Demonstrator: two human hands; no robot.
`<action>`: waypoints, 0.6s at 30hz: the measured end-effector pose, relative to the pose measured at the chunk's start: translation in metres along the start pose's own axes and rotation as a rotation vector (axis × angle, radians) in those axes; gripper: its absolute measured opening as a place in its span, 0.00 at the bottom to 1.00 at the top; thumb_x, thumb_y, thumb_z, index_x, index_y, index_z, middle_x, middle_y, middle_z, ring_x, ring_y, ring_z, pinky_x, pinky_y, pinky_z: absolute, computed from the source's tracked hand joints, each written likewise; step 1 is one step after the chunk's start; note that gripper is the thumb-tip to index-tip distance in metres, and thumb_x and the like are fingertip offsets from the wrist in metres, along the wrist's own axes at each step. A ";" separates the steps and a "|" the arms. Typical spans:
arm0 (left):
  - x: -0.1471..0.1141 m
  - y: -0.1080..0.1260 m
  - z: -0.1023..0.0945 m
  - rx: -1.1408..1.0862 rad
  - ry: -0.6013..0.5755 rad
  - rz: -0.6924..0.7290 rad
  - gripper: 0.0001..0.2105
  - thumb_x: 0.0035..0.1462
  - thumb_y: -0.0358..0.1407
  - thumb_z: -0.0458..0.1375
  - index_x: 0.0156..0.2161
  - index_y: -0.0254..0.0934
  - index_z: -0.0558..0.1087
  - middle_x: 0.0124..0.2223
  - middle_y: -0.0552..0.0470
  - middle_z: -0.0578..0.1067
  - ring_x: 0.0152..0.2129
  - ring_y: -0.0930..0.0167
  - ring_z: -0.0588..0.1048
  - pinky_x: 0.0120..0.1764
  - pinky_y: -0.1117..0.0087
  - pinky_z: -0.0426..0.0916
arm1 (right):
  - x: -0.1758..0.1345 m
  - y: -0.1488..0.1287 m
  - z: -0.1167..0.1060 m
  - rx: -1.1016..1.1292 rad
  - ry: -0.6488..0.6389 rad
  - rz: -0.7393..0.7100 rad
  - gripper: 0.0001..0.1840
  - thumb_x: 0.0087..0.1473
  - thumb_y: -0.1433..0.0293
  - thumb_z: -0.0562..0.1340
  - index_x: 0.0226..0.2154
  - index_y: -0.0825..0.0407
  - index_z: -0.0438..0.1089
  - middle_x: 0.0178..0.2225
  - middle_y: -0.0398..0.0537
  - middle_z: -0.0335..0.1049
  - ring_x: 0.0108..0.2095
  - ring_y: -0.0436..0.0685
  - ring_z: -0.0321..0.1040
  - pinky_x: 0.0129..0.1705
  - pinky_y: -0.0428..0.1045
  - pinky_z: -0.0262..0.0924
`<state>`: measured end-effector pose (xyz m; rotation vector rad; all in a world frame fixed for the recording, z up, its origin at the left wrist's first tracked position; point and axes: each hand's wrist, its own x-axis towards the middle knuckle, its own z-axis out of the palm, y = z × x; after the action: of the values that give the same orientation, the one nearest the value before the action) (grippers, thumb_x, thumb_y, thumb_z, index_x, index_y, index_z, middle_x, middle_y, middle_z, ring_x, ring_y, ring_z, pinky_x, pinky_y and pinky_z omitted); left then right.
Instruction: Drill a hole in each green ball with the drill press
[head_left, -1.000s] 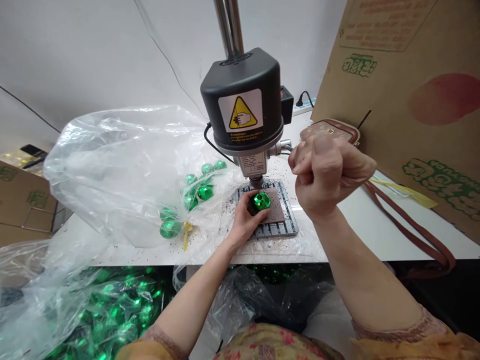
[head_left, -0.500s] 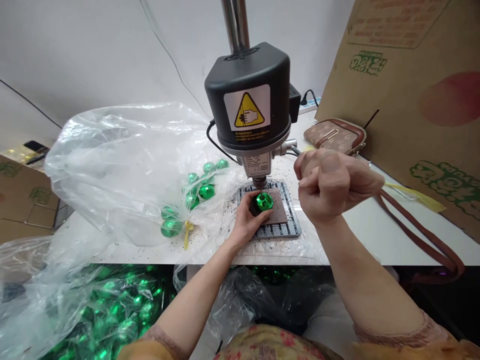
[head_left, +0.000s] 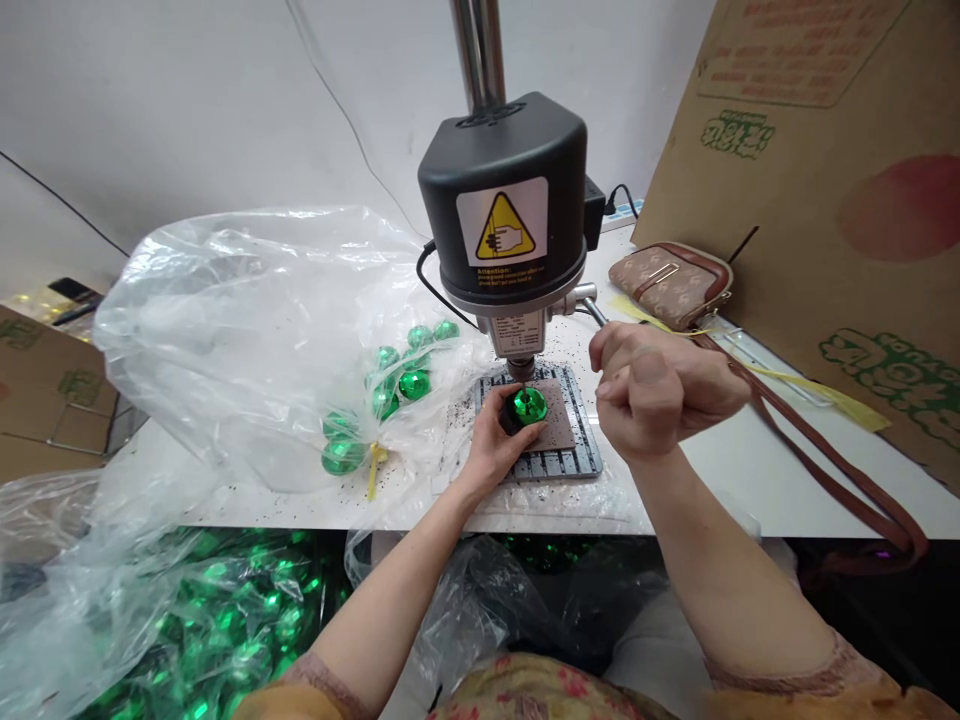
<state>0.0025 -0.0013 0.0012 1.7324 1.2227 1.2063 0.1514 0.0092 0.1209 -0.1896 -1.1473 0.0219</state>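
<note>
My left hand [head_left: 496, 437] grips a shiny green faceted ball [head_left: 531, 404] from its left side, with thumb and fingers around it. The ball rests on a brownish square pad [head_left: 556, 432] over the slotted metal base [head_left: 589, 462] of a bench drill press [head_left: 504, 215]. Just above the ball is the drill chuck [head_left: 521, 367]; the bit's tip is too small to make out clearly. To the right of the machine, my right hand [head_left: 660, 390] is closed around the feed lever [head_left: 594, 306], whose end is hidden in the fist.
Left of the base, a clear plastic bag [head_left: 247, 300] holds several green balls [head_left: 414, 384]. A larger bag of green balls [head_left: 240, 620] lies below the table edge. On the right are a brown patterned purse [head_left: 671, 284] with a strap and a large cardboard box [head_left: 825, 220]. Dark shavings litter the table.
My right hand has moved slightly downward and toward me with the lever, and more of the lever shows. My left hand and the ball stay in place on the pad.
</note>
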 end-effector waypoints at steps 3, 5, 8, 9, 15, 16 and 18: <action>0.000 0.000 0.000 0.007 0.001 -0.003 0.24 0.51 0.38 0.70 0.52 0.39 0.69 0.50 0.47 0.76 0.48 0.63 0.75 0.53 0.60 0.69 | 0.001 -0.004 0.001 -0.017 0.011 0.063 0.22 0.56 0.74 0.60 0.13 0.51 0.57 0.11 0.35 0.53 0.12 0.45 0.49 0.16 0.50 0.49; 0.000 0.000 0.001 -0.002 -0.002 -0.011 0.24 0.52 0.38 0.70 0.52 0.39 0.69 0.50 0.47 0.76 0.47 0.63 0.75 0.52 0.60 0.70 | 0.009 -0.008 0.006 -0.048 0.060 0.151 0.22 0.56 0.73 0.62 0.13 0.50 0.60 0.12 0.35 0.54 0.12 0.45 0.49 0.16 0.50 0.47; 0.002 0.001 0.002 0.008 0.012 -0.047 0.24 0.51 0.38 0.70 0.52 0.39 0.69 0.48 0.47 0.77 0.47 0.63 0.76 0.51 0.60 0.71 | 0.033 -0.011 0.018 -0.037 0.140 0.245 0.22 0.57 0.71 0.63 0.13 0.51 0.64 0.11 0.35 0.50 0.12 0.44 0.46 0.17 0.49 0.42; 0.002 0.002 0.002 0.021 0.028 -0.063 0.24 0.51 0.39 0.70 0.52 0.39 0.69 0.48 0.47 0.77 0.46 0.62 0.76 0.50 0.59 0.71 | 0.042 -0.011 0.023 -0.012 0.124 0.261 0.24 0.57 0.72 0.63 0.12 0.51 0.63 0.10 0.35 0.49 0.12 0.44 0.47 0.17 0.49 0.42; -0.033 0.015 0.000 0.236 0.292 0.154 0.23 0.52 0.43 0.70 0.50 0.40 0.69 0.46 0.45 0.77 0.45 0.61 0.78 0.47 0.57 0.74 | 0.074 -0.002 0.035 -0.030 0.049 0.369 0.25 0.59 0.77 0.60 0.12 0.51 0.62 0.10 0.35 0.51 0.11 0.44 0.45 0.17 0.48 0.42; -0.049 0.015 0.000 0.258 0.283 0.279 0.25 0.51 0.43 0.70 0.51 0.40 0.68 0.46 0.44 0.77 0.45 0.60 0.78 0.46 0.57 0.75 | 0.074 -0.001 0.035 -0.033 0.046 0.373 0.25 0.59 0.77 0.60 0.12 0.51 0.62 0.10 0.35 0.51 0.11 0.44 0.44 0.17 0.48 0.43; -0.084 0.012 0.003 0.274 0.135 0.547 0.28 0.51 0.43 0.70 0.55 0.42 0.66 0.47 0.43 0.77 0.43 0.60 0.79 0.41 0.60 0.76 | 0.073 0.001 0.035 -0.030 0.054 0.352 0.24 0.59 0.76 0.60 0.12 0.51 0.62 0.11 0.36 0.52 0.11 0.43 0.45 0.17 0.47 0.45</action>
<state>-0.0020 -0.0849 -0.0141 2.3206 1.0573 1.5396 0.1499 0.0230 0.2008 -0.4144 -1.0490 0.3095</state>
